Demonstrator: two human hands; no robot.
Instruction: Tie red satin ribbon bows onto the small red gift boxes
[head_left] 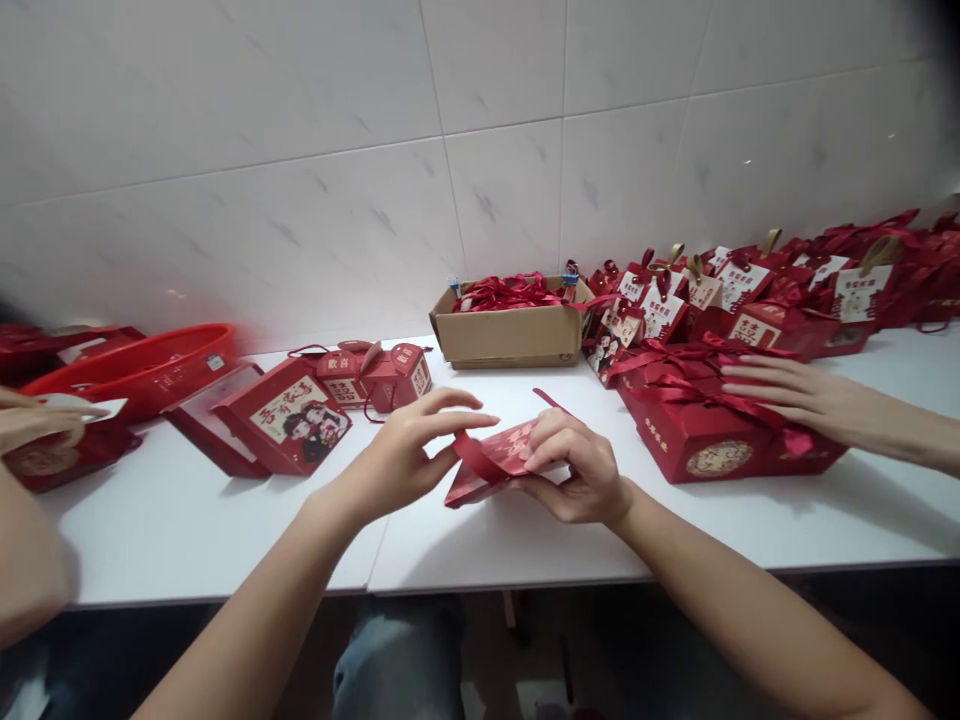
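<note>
In front of me, just above the white table point(427, 545), a small red gift box point(517, 445) with pale printing lies tilted in my right hand point(574, 460). That hand is closed on its right side, thumb underneath. A flat red ribbon point(484, 462) loops over the box's left part. The ribbon's upper bend meets the thumb and forefinger of my left hand point(409, 445), which seem to pinch it, while the other fingers stretch out. Another ribbon end sticks up behind my right hand.
A cardboard box point(510, 338) of red ribbons stands by the wall. Left are red gift boxes point(300, 415) and a red basin point(150, 370). Right are a bow-tied box point(720, 450) under another person's hand point(817, 400) and many tagged boxes point(862, 300). Another person's hand point(37, 425) is far left.
</note>
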